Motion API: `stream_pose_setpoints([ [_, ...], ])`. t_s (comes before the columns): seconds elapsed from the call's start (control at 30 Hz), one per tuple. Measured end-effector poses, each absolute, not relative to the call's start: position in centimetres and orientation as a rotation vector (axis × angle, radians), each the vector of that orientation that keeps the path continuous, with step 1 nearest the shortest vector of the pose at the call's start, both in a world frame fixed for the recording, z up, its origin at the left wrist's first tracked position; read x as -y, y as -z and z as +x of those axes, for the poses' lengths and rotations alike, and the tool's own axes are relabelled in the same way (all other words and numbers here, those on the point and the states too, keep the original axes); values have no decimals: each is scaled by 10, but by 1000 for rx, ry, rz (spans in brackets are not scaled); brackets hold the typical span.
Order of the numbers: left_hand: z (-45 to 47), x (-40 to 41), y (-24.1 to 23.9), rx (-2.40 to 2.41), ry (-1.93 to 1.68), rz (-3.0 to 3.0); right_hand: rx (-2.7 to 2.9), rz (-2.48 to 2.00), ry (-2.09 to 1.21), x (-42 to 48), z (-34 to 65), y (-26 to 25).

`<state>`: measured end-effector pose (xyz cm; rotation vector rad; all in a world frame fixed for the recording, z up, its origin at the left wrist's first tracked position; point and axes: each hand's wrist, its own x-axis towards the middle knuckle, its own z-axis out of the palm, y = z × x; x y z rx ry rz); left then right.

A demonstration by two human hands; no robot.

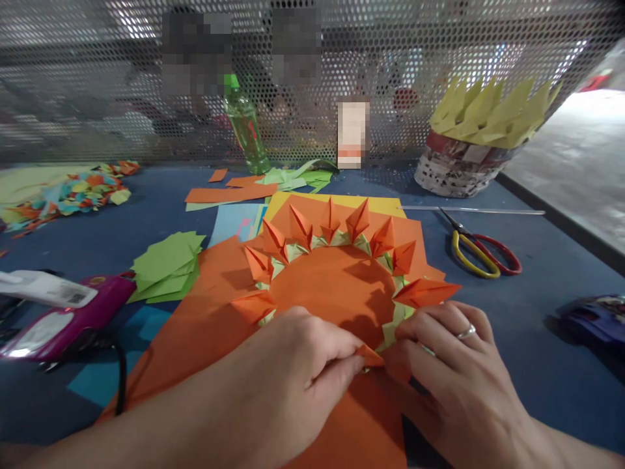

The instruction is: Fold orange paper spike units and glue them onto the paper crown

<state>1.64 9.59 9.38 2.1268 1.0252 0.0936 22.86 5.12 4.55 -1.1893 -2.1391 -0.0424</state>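
Note:
A ring of folded orange and green paper points [330,242] lies on orange paper sheets [195,332] on the blue table. My left hand [288,371] is closed, pinching a small folded orange paper piece [370,355] at the ring's near edge. My right hand [449,371], with a ring on one finger, presses on the same spot from the right, its fingers curled against the ring of points and the orange piece. Both hands meet at the piece.
Scissors [476,251] with yellow and red handles lie at the right by a thin rod [469,210]. A stack of green paper squares [166,266] and a pink glue gun [68,316] sit left. A green bottle [247,127], a paper-filled basket [463,163] and paper scraps [68,192] stand behind.

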Motion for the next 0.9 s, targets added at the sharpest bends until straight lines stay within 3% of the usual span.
stream_pose_setpoints([
  [0.9,26,-92,-92,-1108,-234,2274,2151,-1190,-58,-52,228,-49],
])
